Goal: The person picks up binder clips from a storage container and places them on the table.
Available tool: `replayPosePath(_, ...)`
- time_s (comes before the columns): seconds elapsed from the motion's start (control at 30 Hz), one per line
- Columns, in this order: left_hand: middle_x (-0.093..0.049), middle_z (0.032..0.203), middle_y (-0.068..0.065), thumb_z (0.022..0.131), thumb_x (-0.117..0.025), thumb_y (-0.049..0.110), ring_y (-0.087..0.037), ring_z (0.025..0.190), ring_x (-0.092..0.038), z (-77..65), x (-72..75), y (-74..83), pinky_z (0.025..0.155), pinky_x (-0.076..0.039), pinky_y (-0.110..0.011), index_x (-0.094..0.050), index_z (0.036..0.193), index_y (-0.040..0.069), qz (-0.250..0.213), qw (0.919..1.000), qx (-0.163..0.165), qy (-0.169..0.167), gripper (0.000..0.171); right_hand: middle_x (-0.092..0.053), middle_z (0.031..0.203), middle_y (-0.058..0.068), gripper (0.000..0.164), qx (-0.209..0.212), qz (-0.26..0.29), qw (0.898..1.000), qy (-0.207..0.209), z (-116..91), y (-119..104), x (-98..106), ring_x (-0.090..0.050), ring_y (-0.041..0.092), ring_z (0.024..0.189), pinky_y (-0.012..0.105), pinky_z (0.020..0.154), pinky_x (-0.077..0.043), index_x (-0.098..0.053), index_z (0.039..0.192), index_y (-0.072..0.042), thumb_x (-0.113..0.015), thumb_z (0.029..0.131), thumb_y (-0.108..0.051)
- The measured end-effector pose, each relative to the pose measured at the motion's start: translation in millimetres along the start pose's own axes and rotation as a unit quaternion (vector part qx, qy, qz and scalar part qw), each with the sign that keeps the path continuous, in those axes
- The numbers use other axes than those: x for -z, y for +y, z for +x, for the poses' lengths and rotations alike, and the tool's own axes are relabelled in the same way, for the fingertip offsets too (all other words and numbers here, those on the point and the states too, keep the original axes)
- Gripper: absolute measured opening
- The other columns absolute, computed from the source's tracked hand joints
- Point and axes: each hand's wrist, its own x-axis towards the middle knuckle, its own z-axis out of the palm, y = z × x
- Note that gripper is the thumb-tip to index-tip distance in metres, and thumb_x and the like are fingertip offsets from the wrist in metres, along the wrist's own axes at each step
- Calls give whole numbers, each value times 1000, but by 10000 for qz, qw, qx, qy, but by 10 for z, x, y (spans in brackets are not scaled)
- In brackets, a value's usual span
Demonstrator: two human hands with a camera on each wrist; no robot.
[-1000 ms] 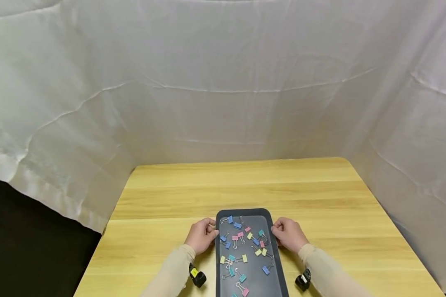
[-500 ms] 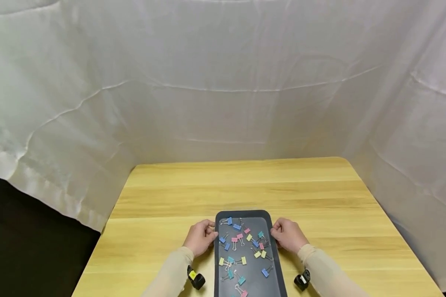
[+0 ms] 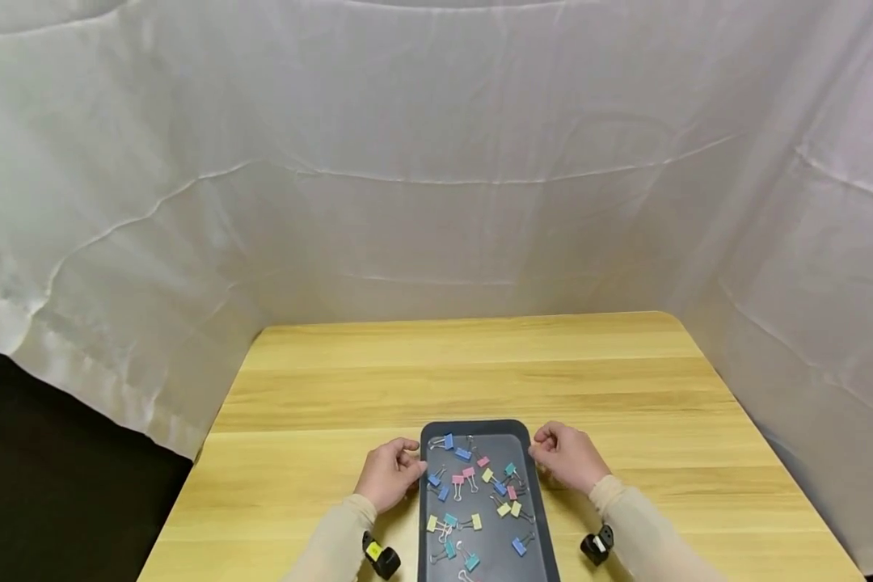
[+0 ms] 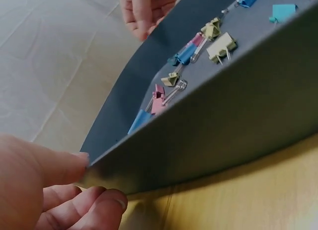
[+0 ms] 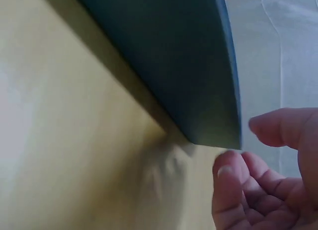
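A dark grey rectangular tray (image 3: 495, 550) stands on the wooden table, holding several binder clips in blue, pink, yellow and teal, among them a blue binder clip (image 3: 519, 546) at the lower right. At its far left corner my left hand (image 3: 389, 475) has the thumb on the rim and curled fingers under it. My right hand (image 3: 571, 457) is beside the far right corner. In the right wrist view a gap shows between the thumb (image 5: 278, 128) and the tray rim, with loosely bent fingers (image 5: 231, 185) just below the corner. The tray's near end lies outside the head view.
The wooden table (image 3: 335, 380) extends beyond and to both sides of the tray. Pale cloth (image 3: 436, 226) hangs behind the table and along its sides. A dark area (image 3: 58, 469) lies past the table's left edge. Black wrist cameras (image 3: 381, 556) sit on both forearms.
My right thumb and fingers have loosened from the tray rim, and the left fingers have spread a little. The tray sits slightly lower in the head view. The clips keep their arrangement.
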Motion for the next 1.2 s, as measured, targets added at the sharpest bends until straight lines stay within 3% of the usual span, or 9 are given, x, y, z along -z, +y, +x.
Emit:
replayPosePath(0.23, -57, 68, -1, 85, -64, 11, -10, 49, -54, 79, -4, 62, 44, -46, -25, -60, 107, -4, 0, 9999, -37, 165, 27, -57, 75, -4, 22, 699, -479, 9961, 236, 238, -274, 106, -51, 10, 65, 28, 63, -46, -64, 94, -7, -69, 80, -23)
replayPosePath(0.4, -57, 69, 0, 84, -64, 11, -10, 51, -55, 84, -18, 55, 46, -47, -25, -60, 106, -4, -2, 9999, 73, 117, 26, -54, 70, -8, 19, 1114, -953, 9891, -102, 354, -500, -67, -48, 7, 61, 27, 62, -45, -66, 90, -9, -70, 79, -25)
replayPosePath(0.57, -58, 68, 0, 83, -64, 8, -10, 50, -55, 114, -28, 67, 46, -47, -25, -60, 107, -4, -1, 9999, 45, 122, 27, -53, 63, -11, 22, 1588, -1476, 9751, -473, 415, -697, -302, -49, 4, 55, 29, 64, -48, -68, 89, -8, -70, 78, -26)
replayPosePath(0.7, -59, 68, 1, 83, -65, 7, -10, 51, -55, 124, -39, 69, 45, -47, -26, -59, 107, -3, -51, 9999, 120, 76, 27, -58, 63, -6, 28, 1512, -1833, 9686, -726, 438, -784, -521, -51, 5, 53, 30, 60, -49, -69, 90, -6, -70, 77, -31)
replayPosePath(0.83, -59, 68, 2, 82, -64, 6, -10, 51, -55, 117, -52, 55, 44, -47, -26, -59, 107, -3, -95, 9998, 148, 26, 27, -55, 60, -5, 23, 1345, -2197, 9622, -888, 446, -845, -693, -49, 9, 51, 28, 50, -44, -66, 73, -13, -69, 77, -35)
replayPosePath(0.97, -59, 67, 2, 81, -64, 5, -10, 51, -55, 115, -54, 59, 43, -47, -26, -59, 107, -3, -92, 9999, 119, 20, 27, -47, 51, -6, 30, 1403, -2496, 9546, -817, 448, -875, -797, -45, 9, 44, 27, 43, -38, -54, 57, -19, -68, 78, -37)
replayPosePath(1.2, -59, 67, 2, 82, -65, 7, -10, 52, -56, 113, -46, 79, 45, -47, -26, -59, 108, -2, -96, 9999, 132, -31, 28, -46, 52, -8, 30, 1608, -2737, 9463, -612, 462, -883, -887, -43, 10, 45, 28, 42, -36, -53, 57, -21, -72, 73, -37)
